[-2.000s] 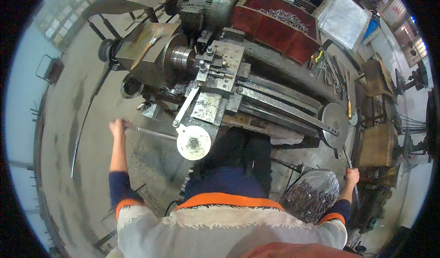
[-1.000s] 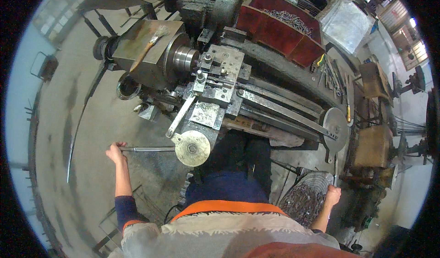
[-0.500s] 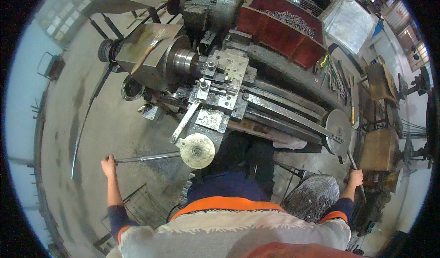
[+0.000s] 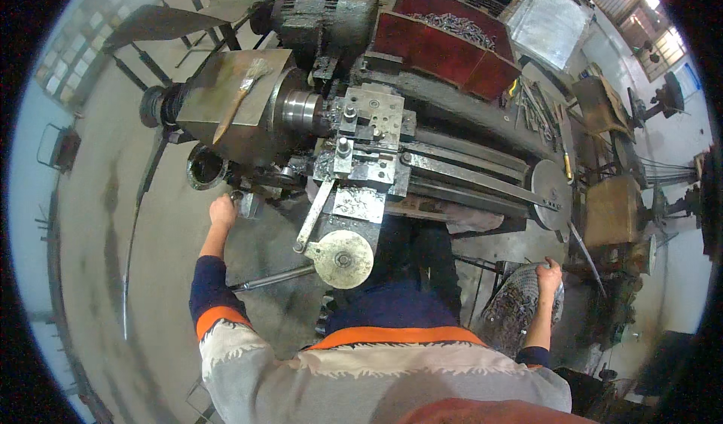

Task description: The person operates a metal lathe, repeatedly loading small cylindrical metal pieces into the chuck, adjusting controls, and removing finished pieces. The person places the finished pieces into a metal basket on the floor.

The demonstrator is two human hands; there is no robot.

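My left hand [image 4: 223,212] reaches out below the headstock, its fingers closed at the edge of a small metal box [image 4: 249,205]. What those fingers grip is too small to make out. Over a round basket [image 4: 493,297] of small dark metal pieces, my right hand [image 4: 549,276] is raised with curled fingers; whatever may be in them I cannot make out. Between my arms stands a small lathe with a shiny chuck [image 4: 301,111], a tool slide [image 4: 373,126], a round plate [image 4: 343,259] and a long lever [image 4: 275,277], which neither hand touches.
A wooden-handled brush [image 4: 237,104] lies on the headstock cover. Behind the bed, a red bin [image 4: 444,59] holds many small metal parts, beside a motor [image 4: 324,21]. Hand tools [image 4: 538,111] lie at the right. A thin rod [image 4: 586,258] slants down from the right-hand disc [image 4: 551,187].
My left hand has let go of the long lever and moved forward to the small box. My right hand has left the right-hand rod and come inward over the basket.
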